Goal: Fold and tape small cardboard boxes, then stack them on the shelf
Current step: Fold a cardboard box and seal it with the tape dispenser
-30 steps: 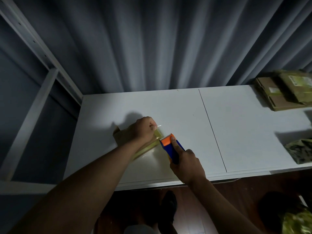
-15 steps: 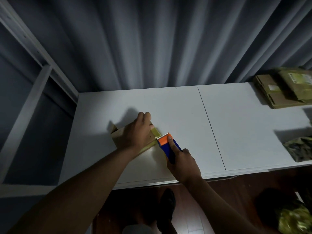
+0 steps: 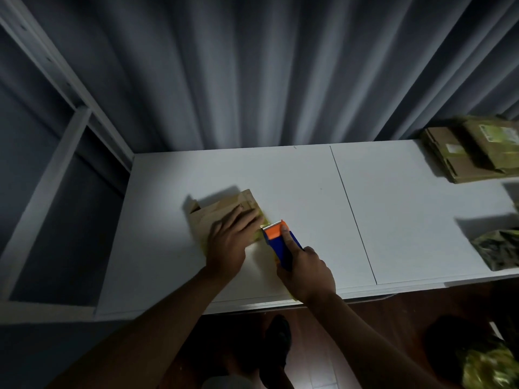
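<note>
Currently I see one small cardboard box (image 3: 222, 213) lying on the white worktop (image 3: 407, 214), left of its centre seam and well in from every edge. Plain brown card, squashed low, one loose flap sticking up at its far left corner; yellowish tape (image 3: 262, 221) runs along its right edge. Left hand (image 3: 231, 238) lies flat on the box top, fingers straight and together, pressing it down. Right hand (image 3: 307, 272) has its fingers wrapped round a blue tape dispenser (image 3: 280, 242), index finger laid along it; the orange head with its toothed blade sits at the box's right edge, just beside the left fingertips. Far right corner of the worktop: a stack of flat cardboard (image 3: 474, 150). Right edge: a camouflage-patterned bundle (image 3: 497, 248). Grey curtain (image 3: 252, 66) behind, white shelf frame (image 3: 53, 169) to the left.
</note>
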